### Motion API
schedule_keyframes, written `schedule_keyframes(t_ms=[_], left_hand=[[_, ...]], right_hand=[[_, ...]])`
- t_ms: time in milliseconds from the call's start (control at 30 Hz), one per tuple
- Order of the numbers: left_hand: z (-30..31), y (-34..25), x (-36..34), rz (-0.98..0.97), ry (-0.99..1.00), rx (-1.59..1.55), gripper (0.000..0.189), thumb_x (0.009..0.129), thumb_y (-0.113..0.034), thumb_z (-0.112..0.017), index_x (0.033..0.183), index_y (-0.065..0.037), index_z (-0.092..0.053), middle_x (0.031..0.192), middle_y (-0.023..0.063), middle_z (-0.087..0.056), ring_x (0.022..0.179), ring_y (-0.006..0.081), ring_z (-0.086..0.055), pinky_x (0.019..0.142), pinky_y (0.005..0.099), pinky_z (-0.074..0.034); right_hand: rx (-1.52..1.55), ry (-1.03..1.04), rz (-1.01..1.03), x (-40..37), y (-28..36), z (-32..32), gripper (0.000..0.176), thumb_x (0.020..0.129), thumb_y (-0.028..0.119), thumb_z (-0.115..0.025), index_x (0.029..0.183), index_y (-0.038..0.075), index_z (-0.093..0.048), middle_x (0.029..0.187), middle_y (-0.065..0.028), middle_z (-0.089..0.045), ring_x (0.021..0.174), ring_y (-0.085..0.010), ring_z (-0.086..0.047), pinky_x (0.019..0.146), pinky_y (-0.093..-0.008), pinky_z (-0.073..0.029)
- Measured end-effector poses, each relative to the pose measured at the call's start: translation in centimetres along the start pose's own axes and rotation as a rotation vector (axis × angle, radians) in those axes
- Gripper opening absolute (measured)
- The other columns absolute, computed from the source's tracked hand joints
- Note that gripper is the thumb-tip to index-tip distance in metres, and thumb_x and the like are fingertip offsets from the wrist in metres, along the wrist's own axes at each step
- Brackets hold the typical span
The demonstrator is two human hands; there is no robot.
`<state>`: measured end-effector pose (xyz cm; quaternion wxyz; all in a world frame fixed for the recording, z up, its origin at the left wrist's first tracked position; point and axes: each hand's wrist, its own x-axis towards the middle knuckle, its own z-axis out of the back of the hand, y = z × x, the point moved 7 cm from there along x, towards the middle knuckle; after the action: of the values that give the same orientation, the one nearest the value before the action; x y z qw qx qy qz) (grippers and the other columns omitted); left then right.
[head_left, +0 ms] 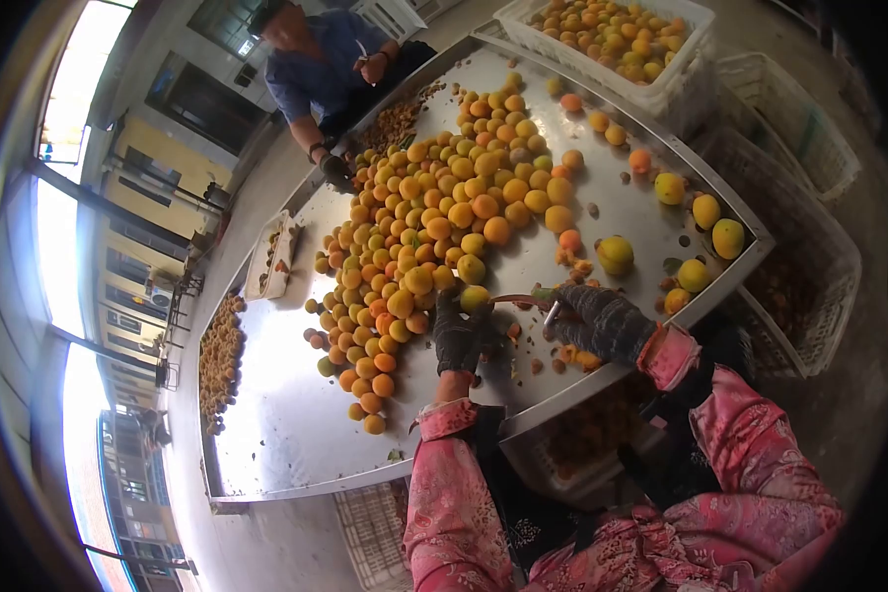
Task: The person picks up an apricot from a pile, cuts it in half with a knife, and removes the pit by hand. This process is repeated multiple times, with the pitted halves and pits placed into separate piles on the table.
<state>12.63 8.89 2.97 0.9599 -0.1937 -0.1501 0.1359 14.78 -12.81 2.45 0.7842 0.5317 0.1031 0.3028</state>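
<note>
My left hand [456,333], in a dark glove, is closed around a yellow-green apricot [475,299] at the near edge of the large fruit pile [434,212]. To its right my right hand [602,321], also gloved, grips a knife [515,298], whose thin blade points left and reaches close to that apricot. Whether the blade touches the fruit is too small to tell. Beneath and between my hands, small pits and scraps [536,365] lie on the metal table [311,434]. A larger yellow-green fruit [615,256] rests just beyond my right hand.
Across the table a person in a blue shirt [311,74] has one gloved hand at the pile. A full white crate [651,84] stands at the top right, with other crates [809,128] beside it. A white tray [272,259] and a heap of pits [223,360] lie left.
</note>
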Motion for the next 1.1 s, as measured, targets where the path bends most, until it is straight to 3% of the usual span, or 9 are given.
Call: schedule_keyframes(t_ms=[67, 300, 500, 567, 600, 633, 800, 1033, 1100], left_hand=[[-1.7, -0.1, -1.8, 0.385, 0.227, -0.795, 0.042, 0.086, -0.032, -0.052, 0.119, -0.007, -0.047, 0.096, 0.0136, -0.06, 0.068, 0.0205, -0.058, 0.066, 0.0328, -0.048], [-1.0, -1.9, -6.6, 0.505, 0.225, -1.852, 0.044, 0.092, -0.04, -0.043, 0.115, -0.003, -0.045, 0.095, 0.0132, -0.058, 0.068, 0.0154, -0.052, 0.065, 0.0259, -0.046], [3.9, -4.4, -8.7, 0.272, -0.001, -1.557, 0.039, 0.092, -0.04, -0.045, 0.115, -0.008, -0.043, 0.105, 0.0162, -0.055, 0.077, 0.0159, -0.051, 0.068, 0.0271, -0.047], [4.3, -4.7, -8.9, 0.297, 0.048, -1.612, 0.042, 0.09, -0.042, -0.048, 0.116, -0.009, -0.044, 0.107, 0.0172, -0.055, 0.085, 0.0196, -0.054, 0.075, 0.0313, -0.047], [4.4, -4.7, -8.8, 0.299, 0.043, -1.621, 0.042, 0.09, -0.042, -0.048, 0.116, -0.009, -0.044, 0.107, 0.0172, -0.055, 0.085, 0.0196, -0.054, 0.075, 0.0313, -0.047], [3.9, -4.8, -8.6, 0.377, 0.022, -1.852, 0.043, 0.089, -0.043, -0.05, 0.115, -0.009, -0.045, 0.108, 0.0169, -0.055, 0.089, 0.022, -0.054, 0.079, 0.0343, -0.047], [1.0, -2.2, -8.3, 0.59, 0.0, -2.114, 0.047, 0.086, -0.048, -0.052, 0.112, -0.01, -0.049, 0.111, 0.0161, -0.054, 0.091, 0.0262, -0.055, 0.087, 0.04, -0.044], [-3.0, 1.3, -7.7, 0.599, 0.085, -2.075, 0.056, 0.085, -0.057, -0.046, 0.113, -0.009, -0.049, 0.105, 0.0135, -0.058, 0.094, 0.0255, -0.057, 0.079, 0.0349, -0.046], [-3.4, 1.5, -7.5, 0.64, 0.042, -2.011, 0.06, 0.085, -0.06, -0.042, 0.117, -0.01, -0.047, 0.104, 0.0147, -0.058, 0.097, 0.0269, -0.057, 0.077, 0.0367, -0.046]], right_hand=[[-0.025, 0.005, -0.034, 0.1, -0.3, 0.3, 0.035, 0.078, 0.025, -0.063, 0.108, 0.008, -0.055, 0.09, -0.0116, -0.063, 0.082, -0.0267, -0.061, 0.073, -0.0361, -0.048], [0.111, -0.122, 0.014, 0.1, 0.5, 1.4, 0.035, 0.079, 0.029, -0.062, 0.106, 0.009, -0.054, 0.087, -0.0095, -0.064, 0.082, -0.0273, -0.061, 0.073, -0.0378, -0.048], [0.154, -0.062, -0.011, 0.3, 1.6, 0.6, 0.036, 0.084, 0.034, -0.058, 0.108, 0.009, -0.052, 0.082, -0.008, -0.063, 0.079, -0.0246, -0.062, 0.07, -0.0374, -0.047], [-0.121, -0.245, 0.261, 0.5, 2.8, 0.7, 0.034, 0.087, 0.032, -0.055, 0.11, 0.008, -0.052, 0.083, -0.0091, -0.062, 0.078, -0.0218, -0.061, 0.069, -0.036, -0.048], [0.116, -0.059, -0.038, 0.6, 1.6, 0.2, 0.03, 0.085, 0.022, -0.056, 0.111, 0.008, -0.053, 0.096, -0.0124, -0.059, 0.085, -0.024, -0.06, 0.072, -0.0357, -0.048], [0.105, -0.049, -0.041, 0.7, 1.6, -0.3, 0.03, 0.085, 0.022, -0.056, 0.111, 0.008, -0.053, 0.096, -0.0124, -0.059, 0.085, -0.024, -0.06, 0.072, -0.0357, -0.048], [-0.156, -0.046, 0.267, 1.3, 1.6, -2.6, 0.036, 0.072, 0.005, -0.058, 0.107, 0.006, -0.057, 0.114, -0.0159, -0.05, 0.096, -0.032, -0.056, 0.078, -0.0383, -0.048], [-0.028, -0.1, 0.252, 0.7, 4.3, -4.2, 0.031, 0.081, 0.014, -0.061, 0.109, 0.003, -0.056, 0.098, -0.0147, -0.059, 0.09, -0.0296, -0.059, 0.074, -0.0377, -0.048], [-0.195, -0.205, 0.462, 0.3, 6.1, -4.5, 0.029, 0.084, 0.019, -0.061, 0.107, 0.002, -0.057, 0.091, -0.0136, -0.061, 0.083, -0.0299, -0.06, 0.07, -0.0372, -0.048]])
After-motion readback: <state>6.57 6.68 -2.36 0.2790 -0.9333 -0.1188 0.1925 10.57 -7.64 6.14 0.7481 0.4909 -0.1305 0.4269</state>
